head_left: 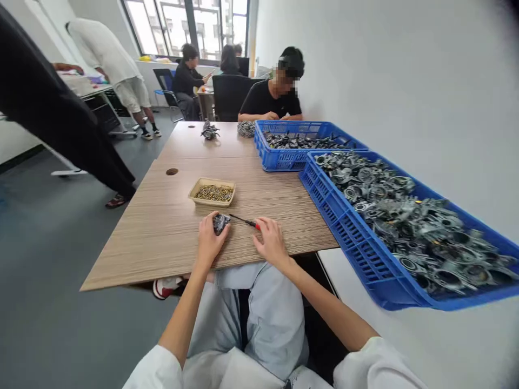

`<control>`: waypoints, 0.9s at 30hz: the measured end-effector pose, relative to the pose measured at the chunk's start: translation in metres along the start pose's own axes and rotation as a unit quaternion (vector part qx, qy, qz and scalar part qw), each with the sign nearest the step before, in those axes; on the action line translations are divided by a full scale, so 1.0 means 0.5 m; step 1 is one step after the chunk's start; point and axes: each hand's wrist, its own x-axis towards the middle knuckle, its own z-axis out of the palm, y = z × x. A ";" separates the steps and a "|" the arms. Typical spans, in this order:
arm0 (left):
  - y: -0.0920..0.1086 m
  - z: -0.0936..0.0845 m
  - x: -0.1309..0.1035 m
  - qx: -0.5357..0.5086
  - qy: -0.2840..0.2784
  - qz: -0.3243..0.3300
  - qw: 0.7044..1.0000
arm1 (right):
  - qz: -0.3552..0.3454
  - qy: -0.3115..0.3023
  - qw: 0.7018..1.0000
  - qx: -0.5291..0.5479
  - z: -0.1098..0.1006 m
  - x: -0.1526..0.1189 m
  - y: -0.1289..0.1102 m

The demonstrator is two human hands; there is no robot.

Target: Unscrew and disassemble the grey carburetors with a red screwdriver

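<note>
My left hand [209, 237] is closed around a small dark grey metal part [221, 222], holding it at the tabletop near the front edge. Fingers and thumb cover some of the part, so its exact kind does not show. To the right, my right hand [271, 239] has its fingers on the red and black handle of a screwdriver [247, 221]. The thin dark shaft points left, its tip close to the metal part. Just beyond both hands stands a cream plastic tray [212, 203] holding many small brass-coloured and silvery screws.
Two blue crates [365, 270] [279, 162] filled with metal parts line the right side. A metal assembly [210, 131] and a pile of small parts [246, 128] lie at the far end. A co-worker [267, 100] sits there. Someone in dark trousers [77, 119] stands at left.
</note>
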 end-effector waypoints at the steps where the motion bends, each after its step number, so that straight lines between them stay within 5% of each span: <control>1: -0.002 0.001 0.001 -0.004 -0.002 0.001 1.000 | -0.024 -0.018 1.000 0.007 0.007 0.003 -0.019; 10: -0.025 0.006 0.008 -0.059 -0.035 0.016 0.998 | -0.019 -0.064 0.990 0.125 0.138 0.077 -0.131; 18: -0.040 0.010 0.004 -0.109 -0.080 -0.020 0.991 | 0.024 -0.032 0.985 0.168 0.157 0.106 -0.138; 23: -0.041 0.010 0.000 -0.127 -0.070 -0.015 0.989 | 0.074 0.000 0.979 0.188 0.087 0.096 -0.125; 27: -0.035 0.013 -0.002 -0.113 -0.089 0.005 0.990 | 0.080 0.090 0.974 0.191 -0.079 0.032 -0.113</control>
